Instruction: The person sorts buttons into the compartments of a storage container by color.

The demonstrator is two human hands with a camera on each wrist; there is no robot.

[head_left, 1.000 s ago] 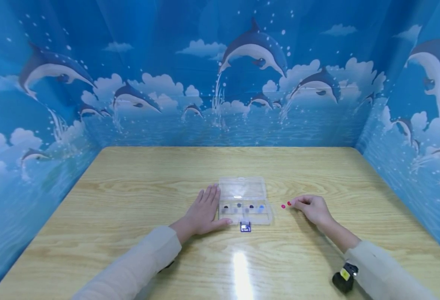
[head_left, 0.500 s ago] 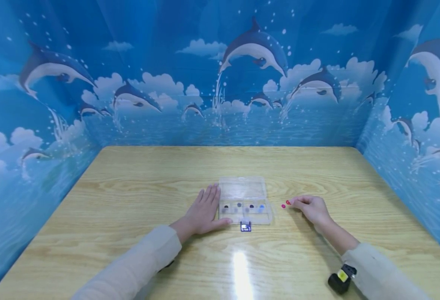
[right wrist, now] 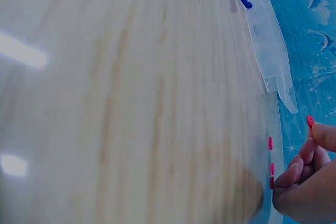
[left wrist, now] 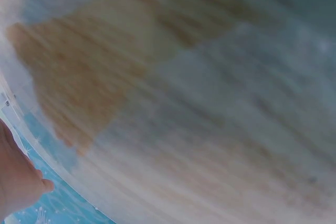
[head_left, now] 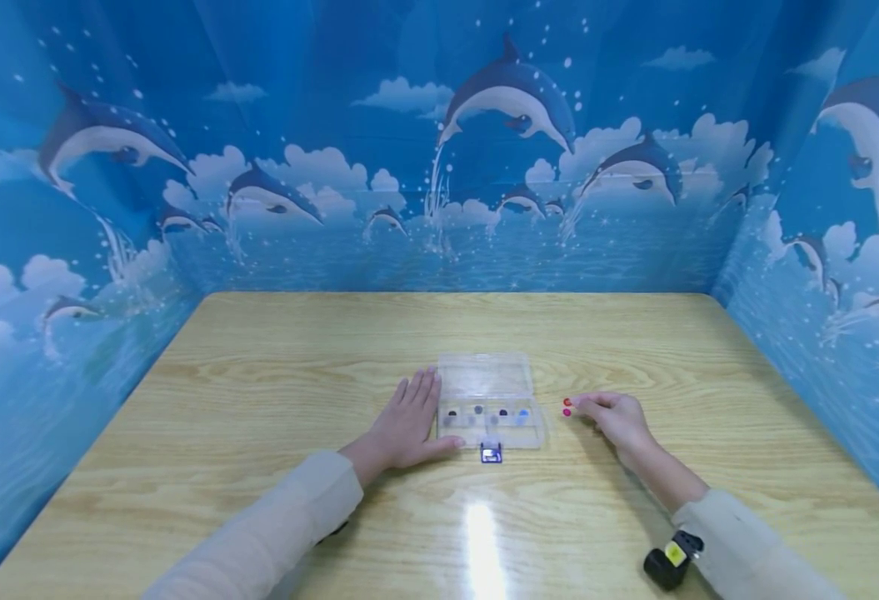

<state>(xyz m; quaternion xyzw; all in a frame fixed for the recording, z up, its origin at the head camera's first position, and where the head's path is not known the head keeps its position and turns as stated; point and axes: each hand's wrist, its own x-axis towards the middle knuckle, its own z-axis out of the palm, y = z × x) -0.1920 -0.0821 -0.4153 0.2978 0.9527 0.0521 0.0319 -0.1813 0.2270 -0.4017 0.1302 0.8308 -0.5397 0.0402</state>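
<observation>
My left hand (head_left: 409, 421) lies with straight fingers along the left side of a clear plastic compartment box (head_left: 514, 440), its thumb at the front left corner. The box lid (head_left: 484, 377) is folded back, and several small dark and blue round pieces (head_left: 524, 413) sit in the back row of compartments. To the right of the box, my right hand (head_left: 626, 423) pinches a small red button (right wrist: 310, 121) between thumb and finger, above the table. A pinkish-red button (head_left: 566, 412) lies below it. Several red buttons (right wrist: 270, 143) appear on the table in the right wrist view.
A blue latch (head_left: 491, 452) projects from the box's front edge. The wood-grain table (head_left: 297, 350) is backed by a blue dolphin curtain (head_left: 319, 100). A black wrist device (head_left: 667, 567) hangs at the right sleeve. The left wrist view is mostly blurred reflective tabletop.
My right hand has moved slightly left with the red button, which now shows just behind the pinkish-red one. The left hand and the box have stayed in place.
</observation>
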